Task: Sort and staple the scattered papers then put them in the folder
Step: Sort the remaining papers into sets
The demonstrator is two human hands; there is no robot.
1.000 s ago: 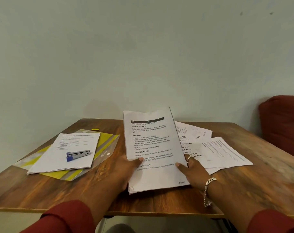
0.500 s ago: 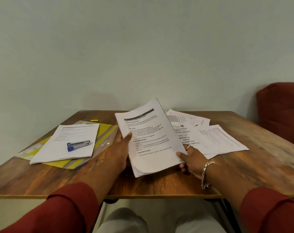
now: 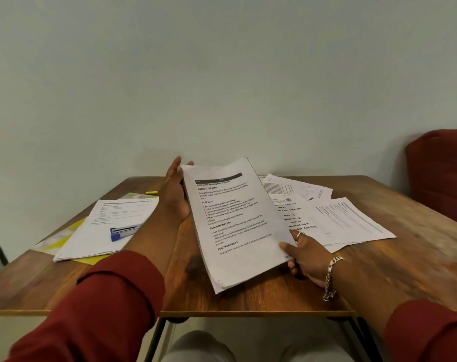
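- Tabletop (image 3: 379, 270): brown wood, set against a pale wall; a dark red cushion (image 3: 441, 176) sits past its right edge.
- Held stack of papers (image 3: 235, 223): printed sheets, raised off the tabletop near the middle of the near edge, tilted with the top end leaning toward the far edge. Headings readable: "TASK GOAL", "TASK DESCRIPTION".
- Loose papers (image 3: 347, 220): several overlapping sheets lying flat toward the right side, partly behind the held stack.
- Second stack of papers (image 3: 110, 228): flat near the left edge, resting on a yellow folder (image 3: 63, 237) that shows beneath it on the left and near sides.
- Left hand (image 3: 174, 197): fingers straight, palm flat against the left long edge of the held stack, near its top corner; grip open, pressing only.
- Right hand (image 3: 304, 259): grip closed on the lower right corner of the held stack, thumb on top, fingers beneath; 1 ring and a chain bracelet (image 3: 330, 275) visible.
- Stapler (image 3: 124, 231): blue and silver, lying on the second stack.
- Small yellow object (image 3: 151, 192): near the far left corner; cannot tell what it is.
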